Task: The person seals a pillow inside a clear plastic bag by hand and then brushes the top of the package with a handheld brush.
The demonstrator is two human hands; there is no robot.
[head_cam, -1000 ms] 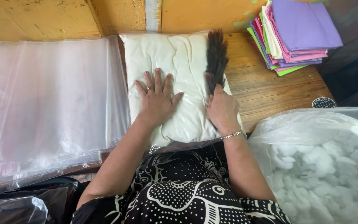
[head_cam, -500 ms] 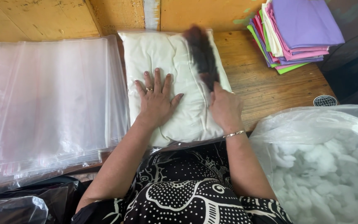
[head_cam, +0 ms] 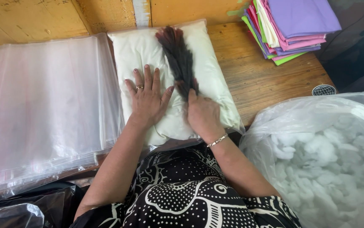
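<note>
**My hands on a white pillow at a wooden desk**

I look down at a worn wooden desk (head_cam: 266,80) of brown planks. Behind it runs a yellowish wooden wall (head_cam: 34,19) with a pale strip painted up its middle.

A white pillow (head_cam: 142,52) lies in the centre of the desk, sealed inside a clear plastic cover. My left hand (head_cam: 147,99) rests flat on the pillow, its fingers (head_cam: 148,78) spread apart and holding nothing. A ring sits on one of them. My right hand (head_cam: 203,114) is just beside it, also on the pillow, its fingers closed around the handle end of a dark brush (head_cam: 177,57). The brush bristles lie along the pillow's middle, pointing away from me. A thin bracelet (head_cam: 217,140) circles my right wrist.

To my left, a thick stack of clear bags (head_cam: 42,105) covers that end of the desk, touching the pillow's edge. At the far right corner sits a stack of folded cloth (head_cam: 293,25) in purple, pink, white and green.

At my right, a large clear plastic sack (head_cam: 317,114) stands open, filled with white fluffy stuffing (head_cam: 329,164). At lower left is dark crumpled plastic (head_cam: 21,209). My black-and-white patterned clothing fills the bottom of the view.
</note>
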